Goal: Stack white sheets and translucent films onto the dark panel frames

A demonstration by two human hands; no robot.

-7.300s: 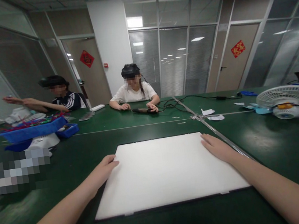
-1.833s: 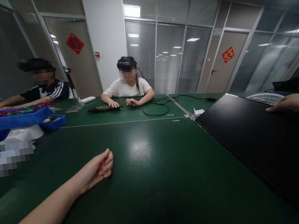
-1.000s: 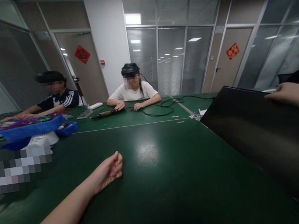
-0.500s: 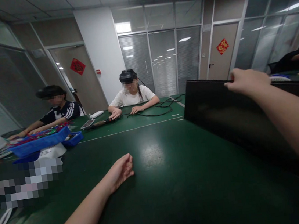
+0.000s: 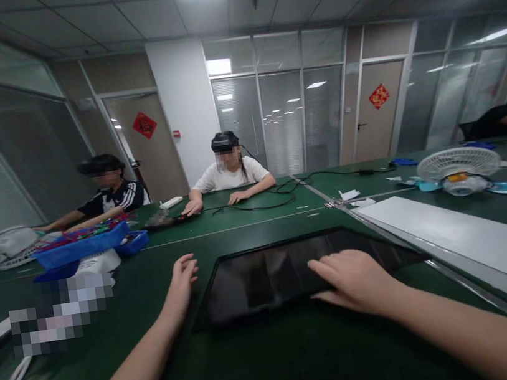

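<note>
In the head view a thin black flat panel with a glossy, screen-like face (image 5: 256, 277) lies low over the green table, nearly flat, its face up. My right hand (image 5: 353, 280) is at its near edge, right of the middle, fingers over the face and thumb at the edge. The thumb's hold under the edge is partly hidden. Just off the panel's left side is my left hand (image 5: 184, 281), palm turned toward it, fingers loosely bent and apart, with nothing in them.
On the left stand blue trays (image 5: 84, 245) with coloured wires. To the right lie a white board (image 5: 467, 235) and a fan grille (image 5: 457, 162) with blue blades. A black cable (image 5: 278, 202) crosses the far side, where two people sit. A table seam (image 5: 314, 191) runs right of the panel.
The panel has come from standing upright at the right to lying nearly flat in front of me, my right hand moving left with it. My left hand has shifted left and its fingers have loosened.
</note>
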